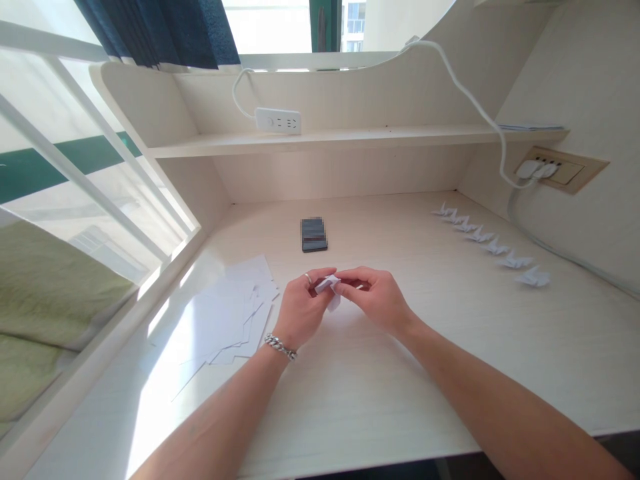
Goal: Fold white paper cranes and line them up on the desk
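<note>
Between my two hands, above the middle of the desk, is a small folded piece of white paper [330, 285]. My left hand [303, 303], with a ring and a chain bracelet, is closed on its left side. The fingertips of my right hand [375, 293] pinch its right side. A pointed flap of the paper hangs below the fingers. Part of the folded shape is hidden behind the fingertips. Several finished white paper cranes [496, 247] stand in a slanting row at the right of the desk.
Loose white paper sheets [225, 313] lie overlapping left of my hands. A dark phone [314, 235] rests beyond them. A white power strip [278, 121] sits on the shelf [350, 137]. A white cable [470, 93] runs to the wall socket [563, 170] at right.
</note>
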Tool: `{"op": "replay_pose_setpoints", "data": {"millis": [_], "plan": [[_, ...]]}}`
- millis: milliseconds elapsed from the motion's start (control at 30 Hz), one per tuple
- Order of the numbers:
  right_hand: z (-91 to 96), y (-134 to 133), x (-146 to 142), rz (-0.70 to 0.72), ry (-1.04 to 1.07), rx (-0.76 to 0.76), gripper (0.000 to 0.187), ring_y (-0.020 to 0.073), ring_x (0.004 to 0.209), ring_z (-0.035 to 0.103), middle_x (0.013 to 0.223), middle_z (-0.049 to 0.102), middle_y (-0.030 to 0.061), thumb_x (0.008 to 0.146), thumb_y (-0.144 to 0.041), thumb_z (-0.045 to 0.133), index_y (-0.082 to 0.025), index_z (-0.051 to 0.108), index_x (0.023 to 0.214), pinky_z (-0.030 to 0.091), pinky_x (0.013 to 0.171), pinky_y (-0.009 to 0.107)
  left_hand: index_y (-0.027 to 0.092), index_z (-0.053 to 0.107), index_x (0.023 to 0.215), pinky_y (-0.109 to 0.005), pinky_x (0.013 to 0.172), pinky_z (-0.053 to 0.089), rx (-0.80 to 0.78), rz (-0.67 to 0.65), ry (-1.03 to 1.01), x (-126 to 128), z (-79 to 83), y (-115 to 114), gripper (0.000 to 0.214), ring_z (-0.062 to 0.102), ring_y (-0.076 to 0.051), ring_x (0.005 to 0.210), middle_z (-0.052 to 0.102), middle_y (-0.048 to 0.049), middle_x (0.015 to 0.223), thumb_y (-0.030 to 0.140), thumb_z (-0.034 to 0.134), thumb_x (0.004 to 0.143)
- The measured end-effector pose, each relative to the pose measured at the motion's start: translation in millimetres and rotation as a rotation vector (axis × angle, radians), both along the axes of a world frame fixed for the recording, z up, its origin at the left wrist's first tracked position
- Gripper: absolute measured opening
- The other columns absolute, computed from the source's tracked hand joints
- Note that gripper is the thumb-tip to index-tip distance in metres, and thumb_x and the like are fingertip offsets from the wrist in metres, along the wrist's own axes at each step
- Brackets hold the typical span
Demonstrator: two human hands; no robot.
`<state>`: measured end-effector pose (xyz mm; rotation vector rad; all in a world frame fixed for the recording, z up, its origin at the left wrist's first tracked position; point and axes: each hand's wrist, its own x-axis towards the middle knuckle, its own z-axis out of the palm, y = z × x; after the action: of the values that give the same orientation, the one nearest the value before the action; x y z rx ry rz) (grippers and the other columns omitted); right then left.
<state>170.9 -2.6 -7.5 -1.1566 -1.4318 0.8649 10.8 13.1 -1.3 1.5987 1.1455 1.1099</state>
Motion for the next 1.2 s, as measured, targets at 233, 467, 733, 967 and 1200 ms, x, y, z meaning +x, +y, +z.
{"op": "replay_pose_setpoints", "data": {"millis": [233,467,733,967,1200], "plan": [[1.4,-0.9,2.6,0.083,0.043,-0.013,0.024,0.0184,0.083,0.066,0.093,0.072,0.0051,0.074,-0.032,0.076,-0.023,0.077,0.096,0.055,0.073,0.032,0.015,0.073,0.102,-0.027,0.069,0.054,0.019,0.037,-0.017,0.1,2.5,0.3,0.031,0.069,-0.019,0.084,0.076,-0.0075,0.097,0.013,0.062,0.073],[0.6,1.1,4.0,0.116,0.064,-0.025,0.023,0.0187,0.083,0.065,0.092,0.072,0.0047,0.075,-0.032,0.076,-0.024,0.077,0.096,0.054,0.074,0.033,0.015,0.074,0.099,-0.026,0.068,0.055,0.011,0.028,-0.036,-0.3,2.2,1.0,0.032,0.07,-0.019,0.083,0.076,-0.0071,0.097,0.011,0.06,0.071],[0.1,1.5,5.5,0.126,0.061,-0.018,0.023,0.0184,0.081,0.065,0.093,0.072,0.0053,0.075,-0.033,0.075,-0.026,0.078,0.097,0.054,0.072,0.033,0.017,0.075,0.099,-0.027,0.068,0.055,-0.003,0.049,0.0,0.5,4.3,-0.2,0.032,0.07,-0.02,0.085,0.077,-0.0064,0.098,0.014,0.061,0.07],[1.2,2.4,6.8,0.135,0.04,-0.031,0.024,0.0171,0.077,0.063,0.093,0.072,0.0057,0.076,-0.033,0.074,-0.024,0.078,0.098,0.053,0.07,0.032,0.017,0.075,0.099,-0.028,0.071,0.056,0.005,0.018,0.002,-2.0,2.9,0.3,0.032,0.07,-0.021,0.09,0.076,-0.0071,0.102,0.013,0.06,0.071],[3.0,1.6,7.5,0.171,0.03,-0.042,0.027,0.0151,0.071,0.061,0.091,0.071,0.0053,0.078,-0.031,0.071,-0.022,0.077,0.102,0.051,0.068,0.032,0.017,0.076,0.094,-0.03,0.07,0.057,-0.036,0.026,-0.038,-0.7,7.5,-0.2,0.027,0.071,-0.023,0.087,0.077,-0.0076,0.098,0.017,0.066,0.069]]}}
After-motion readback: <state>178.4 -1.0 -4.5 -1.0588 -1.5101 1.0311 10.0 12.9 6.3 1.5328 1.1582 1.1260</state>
